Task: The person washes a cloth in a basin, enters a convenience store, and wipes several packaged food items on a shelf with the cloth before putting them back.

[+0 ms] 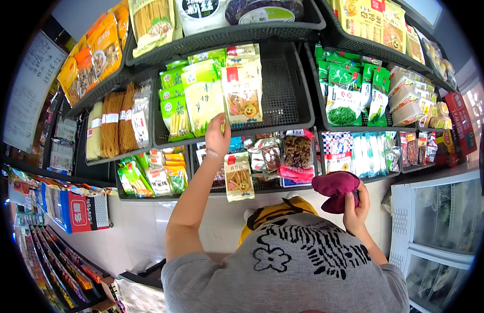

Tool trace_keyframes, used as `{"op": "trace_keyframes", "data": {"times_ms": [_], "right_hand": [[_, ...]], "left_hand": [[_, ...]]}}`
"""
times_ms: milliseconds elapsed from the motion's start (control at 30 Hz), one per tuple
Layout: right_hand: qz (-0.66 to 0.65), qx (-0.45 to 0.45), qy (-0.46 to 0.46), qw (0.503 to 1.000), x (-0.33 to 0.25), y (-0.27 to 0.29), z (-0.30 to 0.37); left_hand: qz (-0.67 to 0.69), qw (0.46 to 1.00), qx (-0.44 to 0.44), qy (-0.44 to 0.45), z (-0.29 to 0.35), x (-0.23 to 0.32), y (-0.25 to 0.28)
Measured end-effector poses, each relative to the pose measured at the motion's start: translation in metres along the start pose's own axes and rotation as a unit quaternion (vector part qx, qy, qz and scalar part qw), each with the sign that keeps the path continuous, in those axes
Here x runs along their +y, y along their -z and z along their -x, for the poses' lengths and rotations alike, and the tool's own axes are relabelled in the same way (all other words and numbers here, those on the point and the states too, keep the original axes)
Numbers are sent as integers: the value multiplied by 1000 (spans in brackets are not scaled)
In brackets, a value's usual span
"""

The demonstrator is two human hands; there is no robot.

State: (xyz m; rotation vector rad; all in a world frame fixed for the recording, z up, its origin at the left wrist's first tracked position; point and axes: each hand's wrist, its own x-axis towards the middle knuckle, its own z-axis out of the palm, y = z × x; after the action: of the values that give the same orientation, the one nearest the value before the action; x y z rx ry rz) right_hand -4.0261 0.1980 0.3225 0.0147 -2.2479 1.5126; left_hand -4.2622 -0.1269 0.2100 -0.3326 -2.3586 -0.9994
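My left hand (217, 136) reaches up to a black basket, its fingers together at the lower right corner of a pale green food packet (202, 96). That packet leans over several green packets (174, 115) on the basket's left side. Right beside my fingers stands a cream packet with a clear window (242, 94). Out to the right, my right hand (358, 207) is closed on a maroon folded cloth item (334, 190), which hangs in two lobes; its exact kind cannot be made out. A similar cream packet (238, 176) hangs over the lower basket's front, below my left wrist.
The black basket (283, 83) shows a bare mesh floor on its right. Bundled noodles (115, 122) stand left; green and white packets (346, 99) fill the right basket. Lower baskets hold more packets. A glass-fronted cabinet (442, 208) stands right, and snack racks (59, 261) lower left.
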Motion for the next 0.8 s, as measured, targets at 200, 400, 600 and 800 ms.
{"op": "trace_keyframes", "data": {"times_ms": [200,400,600,800], "right_hand": [[-6,26,-18,999,5,17,5],[-34,75,-49,995,10,33,12],[-2,77,-62,995,20,42,13],[-69,22,-33,997,21,31,-3]], "left_hand": [[-34,972,-81,216,-72,-40,-65],[2,946,-171,277,-89,-63,-75],[112,933,-202,277,-79,-35,-89],[181,922,-180,292,-56,-61,-86]]}}
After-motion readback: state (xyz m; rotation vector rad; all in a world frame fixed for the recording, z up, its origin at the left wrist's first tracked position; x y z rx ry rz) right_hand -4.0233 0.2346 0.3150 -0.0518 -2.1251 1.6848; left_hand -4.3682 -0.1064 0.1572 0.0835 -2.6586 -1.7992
